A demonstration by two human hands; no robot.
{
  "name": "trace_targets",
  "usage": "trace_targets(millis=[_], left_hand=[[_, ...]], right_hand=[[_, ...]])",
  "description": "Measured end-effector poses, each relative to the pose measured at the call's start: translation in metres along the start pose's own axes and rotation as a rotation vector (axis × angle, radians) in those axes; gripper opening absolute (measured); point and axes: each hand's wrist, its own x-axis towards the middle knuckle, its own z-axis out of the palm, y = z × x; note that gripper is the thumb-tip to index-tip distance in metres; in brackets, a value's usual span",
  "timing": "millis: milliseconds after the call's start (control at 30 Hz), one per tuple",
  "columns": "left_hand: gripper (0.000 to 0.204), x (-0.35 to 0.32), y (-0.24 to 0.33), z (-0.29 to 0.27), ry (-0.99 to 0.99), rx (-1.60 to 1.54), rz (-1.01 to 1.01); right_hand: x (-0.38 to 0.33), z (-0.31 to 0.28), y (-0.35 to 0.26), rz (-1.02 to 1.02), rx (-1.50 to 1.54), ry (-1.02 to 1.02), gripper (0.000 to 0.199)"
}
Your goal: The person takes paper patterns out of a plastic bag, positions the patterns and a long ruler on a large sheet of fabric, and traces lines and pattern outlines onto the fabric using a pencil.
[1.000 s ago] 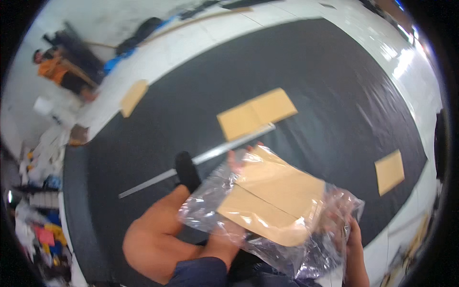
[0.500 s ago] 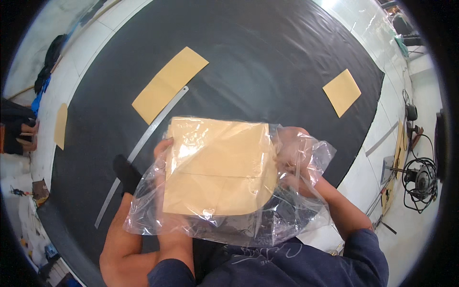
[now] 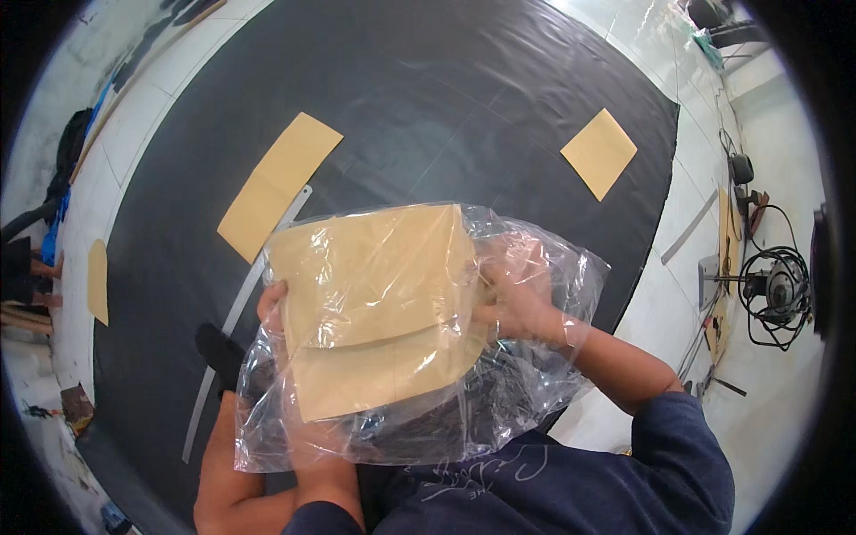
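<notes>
A stack of tan paper pattern pieces is in front of me inside a clear plastic bag. The upper sheet's lower edge bows up from the one beneath. My left hand is closed on the stack's left edge, its palm hidden under the pieces. At the right edge, my right hand shows through clear film with fingers bent against the stack. Whether each hand is inside or outside the bag is hard to tell.
Black sheet material covers the floor. On it lie a long tan piece, a square tan piece, a rounded tan strip and a metal ruler. My dark-socked foot rests by the ruler. A fan stands right.
The bagged stack has shifted left and tilted, and its upper sheet now lifts from the lower one. My right hand has moved left along with it. The whole view has shifted slightly.
</notes>
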Motion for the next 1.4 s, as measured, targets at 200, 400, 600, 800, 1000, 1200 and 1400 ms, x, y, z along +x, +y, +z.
trace_targets(millis=[200,400,600,800,1000,1200,1400], left_hand=[[0.06,0.001,-0.01,0.024,-0.104,-0.163,0.029],[0.063,0.002,-0.021,0.015,-0.047,-0.152,0.003],[0.064,-0.005,-0.043,0.033,0.099,-0.172,-0.028],[0.066,-0.007,-0.049,0.027,0.175,-0.199,-0.053],[0.065,0.0,-0.051,0.034,0.154,-0.198,0.0],[0.062,-0.005,-0.063,0.072,0.246,-0.253,0.157],[0.055,0.005,-0.042,0.057,0.039,-0.104,0.114]], right_hand=[[0.002,-0.006,-0.001,0.311,0.796,-0.147,0.061],[-0.028,-0.016,-0.02,0.18,0.56,-0.005,0.056],[-0.051,-0.014,-0.038,-0.235,0.582,-0.207,0.043],[-0.058,-0.019,-0.059,-0.302,0.576,-0.32,0.032],[-0.06,-0.027,-0.04,0.104,0.74,-0.271,0.044],[-0.057,-0.021,-0.009,-0.078,-0.005,0.269,0.084],[-0.052,-0.021,0.001,-0.056,0.122,0.312,0.097]])
